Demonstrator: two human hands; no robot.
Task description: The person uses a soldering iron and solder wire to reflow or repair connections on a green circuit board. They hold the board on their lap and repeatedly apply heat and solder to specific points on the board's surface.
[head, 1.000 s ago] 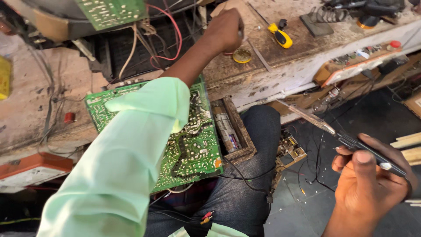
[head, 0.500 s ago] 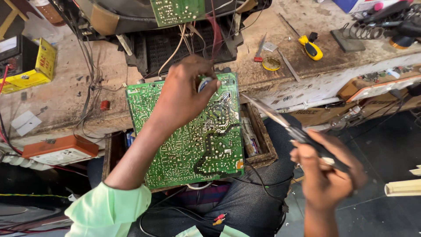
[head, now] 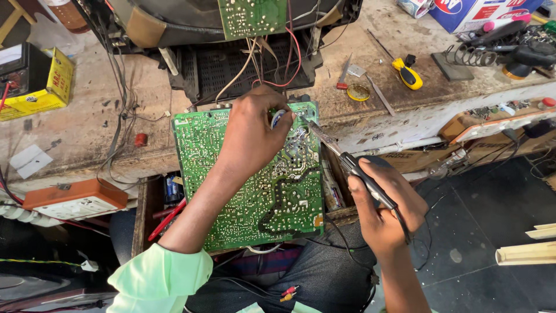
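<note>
Left hand (head: 252, 136) lies on the upper part of the green circuit board (head: 249, 174), solder side up, fingers curled and pinching a small coil of solder wire (head: 278, 117) near the board's top right corner. Right hand (head: 382, 211) is closed in a pen grip round the dark handle of a soldering iron (head: 341, 156); the metal shaft slants up and left, its tip just beside the solder wire, over the board's top right area. Whether the tip touches the board cannot be told.

The circuit board rests tilted, lower edge over the person's lap, upper edge against the front edge of the counter (head: 92, 122). A light green sleeve (head: 159, 278) covers the left forearm below the board.

Right of the board's upper edge, on the counter: a small round yellow tin (head: 358, 92), a yellow-handled screwdriver (head: 407, 73) beyond it, and further right a coiled wire iron stand (head: 469, 55). Directly above the board: an opened television chassis (head: 243, 58) with red and white wires (head: 284, 64) running down toward the board, and a second small green board (head: 252, 16) standing upright on it. Far left of the board: a yellow box (head: 43, 87) on the counter, and below it an orange-and-white switch box (head: 75, 200). A red probe (head: 167, 219) lies in the open drawer left of the board's lower edge.
</note>
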